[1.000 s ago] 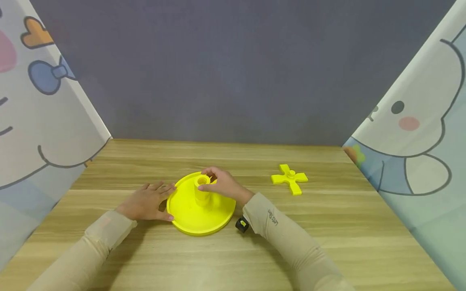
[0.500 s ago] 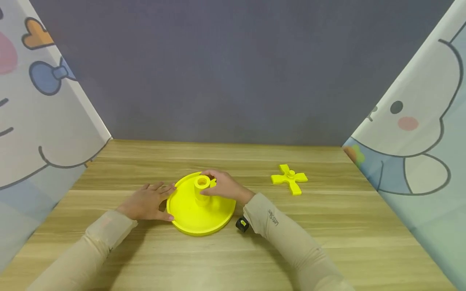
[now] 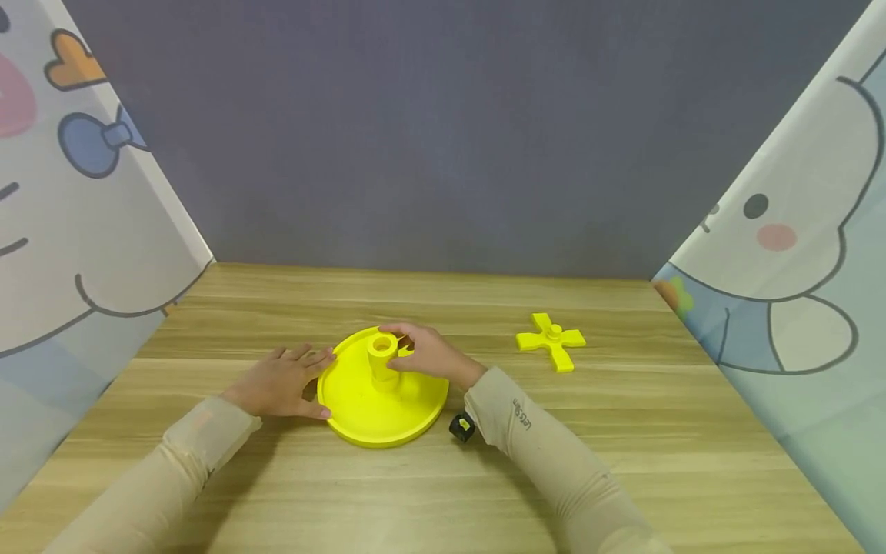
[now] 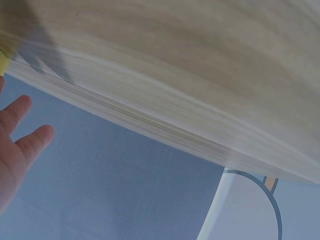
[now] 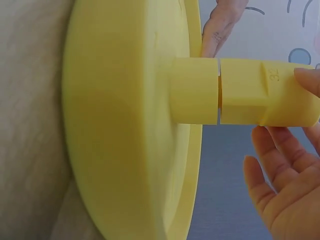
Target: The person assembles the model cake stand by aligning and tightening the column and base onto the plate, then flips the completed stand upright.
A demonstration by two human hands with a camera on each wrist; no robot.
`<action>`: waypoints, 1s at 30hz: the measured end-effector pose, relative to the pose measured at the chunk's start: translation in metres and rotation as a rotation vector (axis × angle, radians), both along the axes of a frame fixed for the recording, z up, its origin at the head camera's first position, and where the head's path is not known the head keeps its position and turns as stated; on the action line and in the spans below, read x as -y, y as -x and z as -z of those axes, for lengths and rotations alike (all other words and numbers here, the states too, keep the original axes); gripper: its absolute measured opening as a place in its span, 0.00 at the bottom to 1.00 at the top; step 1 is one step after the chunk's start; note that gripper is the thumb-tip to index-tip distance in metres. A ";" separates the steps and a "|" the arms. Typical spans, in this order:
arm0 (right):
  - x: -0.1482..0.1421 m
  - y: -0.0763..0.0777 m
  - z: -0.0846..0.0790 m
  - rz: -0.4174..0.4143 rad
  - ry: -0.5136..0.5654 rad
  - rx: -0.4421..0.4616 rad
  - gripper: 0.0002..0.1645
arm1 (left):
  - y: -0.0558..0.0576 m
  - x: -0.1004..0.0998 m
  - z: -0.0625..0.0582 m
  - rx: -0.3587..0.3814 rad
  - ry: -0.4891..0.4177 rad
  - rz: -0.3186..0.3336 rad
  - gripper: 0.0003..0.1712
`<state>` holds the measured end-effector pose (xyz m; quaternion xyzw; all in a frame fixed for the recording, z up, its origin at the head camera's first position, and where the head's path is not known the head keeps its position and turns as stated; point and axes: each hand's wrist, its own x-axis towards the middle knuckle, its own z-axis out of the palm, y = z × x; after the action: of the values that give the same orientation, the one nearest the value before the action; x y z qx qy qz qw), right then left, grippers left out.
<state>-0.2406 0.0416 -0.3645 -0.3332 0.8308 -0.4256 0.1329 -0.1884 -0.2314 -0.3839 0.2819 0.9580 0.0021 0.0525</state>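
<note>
A round yellow tray (image 3: pixel 349 419) with a raised rim lies on the table, a short post (image 5: pixel 195 92) rising from its middle. Over that post stands a hollow yellow cylinder (image 5: pixel 245 95) with flat faces and the number 32, a thin gap showing between the two. My right hand (image 3: pixel 431 355) holds the cylinder's upper part between thumb and fingers. At the tray's left rim rests my left hand (image 3: pixel 278 383), fingers spread and thumb at the edge. In the left wrist view only some left fingers (image 4: pixel 32 142) appear, the tray being mostly cut off.
A yellow four-armed cross piece (image 3: pixel 554 333) with a round peg lies to the right on the wood-grain table (image 3: pixel 388 500). A small black device (image 3: pixel 461 427) sits at my right wrist. A grey panel (image 3: pixel 429 138) closes the back, with cartoon-printed sheets at both sides.
My right thumb has slid slightly down and right along the cylinder, and the fingers have shifted on it a little. The cylinder's top has moved slightly left. The left hand and tray stay put.
</note>
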 end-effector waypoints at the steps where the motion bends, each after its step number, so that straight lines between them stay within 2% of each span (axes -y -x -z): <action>1: 0.000 0.000 0.000 0.012 -0.001 0.005 0.33 | 0.000 0.000 0.000 0.000 0.003 0.000 0.57; 7: 0.003 -0.001 0.000 0.063 0.026 0.030 0.33 | 0.000 -0.001 -0.003 -0.001 0.012 -0.002 0.57; 15: 0.006 0.001 0.005 -0.006 0.052 0.105 0.40 | -0.001 0.000 -0.002 0.001 0.006 -0.002 0.57; 18: 0.008 0.001 0.007 0.020 0.058 0.098 0.37 | 0.000 0.000 -0.001 -0.003 0.007 0.001 0.56; 22: 0.011 0.000 0.010 0.098 0.072 0.091 0.35 | 0.000 0.001 -0.001 0.002 0.007 0.001 0.56; 25: 0.013 -0.002 0.010 0.129 0.067 0.112 0.40 | 0.001 0.001 0.000 0.006 0.009 0.000 0.56; 30: 0.014 -0.005 0.007 0.096 0.042 0.102 0.50 | 0.001 0.000 -0.001 0.011 0.012 -0.003 0.57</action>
<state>-0.2355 0.0273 -0.3715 -0.2737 0.8288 -0.4651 0.1475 -0.1889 -0.2309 -0.3824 0.2802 0.9581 -0.0020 0.0594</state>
